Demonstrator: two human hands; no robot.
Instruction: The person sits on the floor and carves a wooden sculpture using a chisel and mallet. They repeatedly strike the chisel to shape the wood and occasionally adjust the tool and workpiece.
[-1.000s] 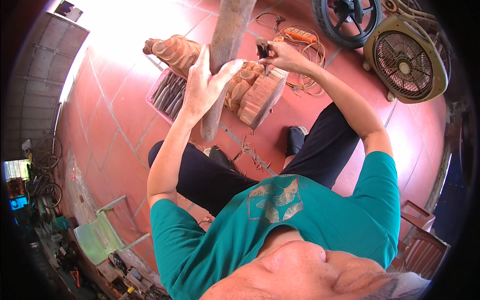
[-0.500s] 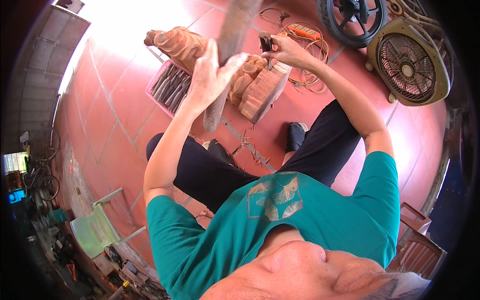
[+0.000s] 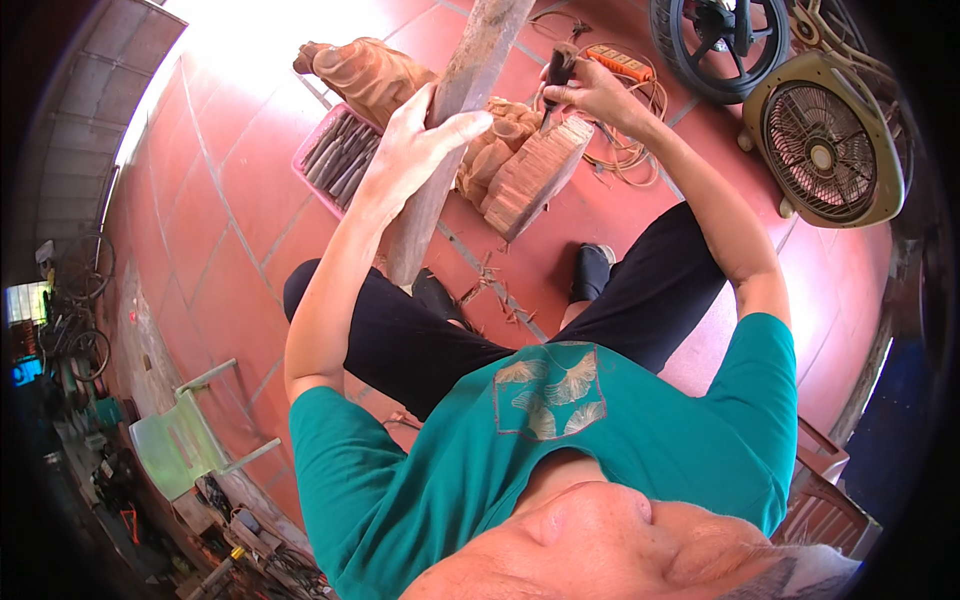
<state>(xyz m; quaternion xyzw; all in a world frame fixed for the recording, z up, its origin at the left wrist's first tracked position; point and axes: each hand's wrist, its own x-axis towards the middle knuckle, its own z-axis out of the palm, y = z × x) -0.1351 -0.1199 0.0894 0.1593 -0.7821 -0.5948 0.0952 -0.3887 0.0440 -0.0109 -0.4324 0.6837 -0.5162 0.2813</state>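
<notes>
Head view: the left hand (image 3: 415, 150) was seen wrapped around a long grey wooden plank (image 3: 455, 130), fingers pressed together across its face, thumb on the near edge. The plank stood tilted, its lower end on the red tiled floor (image 3: 230, 200) between the person's legs. The right hand (image 3: 590, 95) was closed on a dark-handled chisel (image 3: 556, 85), fingers pinched about the handle, blade set against a carved wooden block (image 3: 525, 165) just beside the plank. A pink tray of tools (image 3: 335, 160) lay behind the plank. A fan (image 3: 825, 150) and a tyre (image 3: 715, 45) stood well apart, toward the floor's far right.
</notes>
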